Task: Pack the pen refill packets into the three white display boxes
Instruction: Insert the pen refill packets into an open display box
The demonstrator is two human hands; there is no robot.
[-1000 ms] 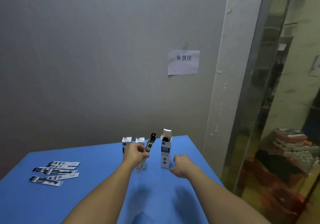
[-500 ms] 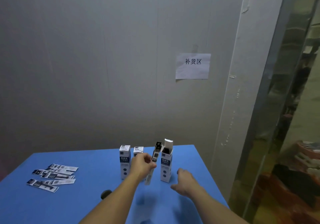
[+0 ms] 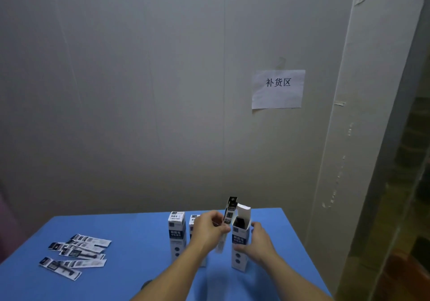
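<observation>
Three white display boxes stand upright in a row on the blue table (image 3: pixel 130 235). The left box (image 3: pixel 177 233) is closed; the middle box (image 3: pixel 193 219) is mostly hidden behind my left hand. The right box (image 3: pixel 240 238) has its top flap raised and a dark opening. My left hand (image 3: pixel 209 229) pinches a refill packet (image 3: pixel 230 211) upright, just left of that opening. My right hand (image 3: pixel 256 245) wraps round the right box's side. Several loose refill packets (image 3: pixel 76 254) lie flat at the table's left.
A grey wall rises behind the table, with a paper sign (image 3: pixel 278 89) taped to it. A pale pillar (image 3: pixel 363 114) and a dark reflective doorway stand to the right, close to the table's right edge.
My right hand has moved forward from the table and taken hold of the open box. My left hand has carried the packet right and up, beside the box's opening.
</observation>
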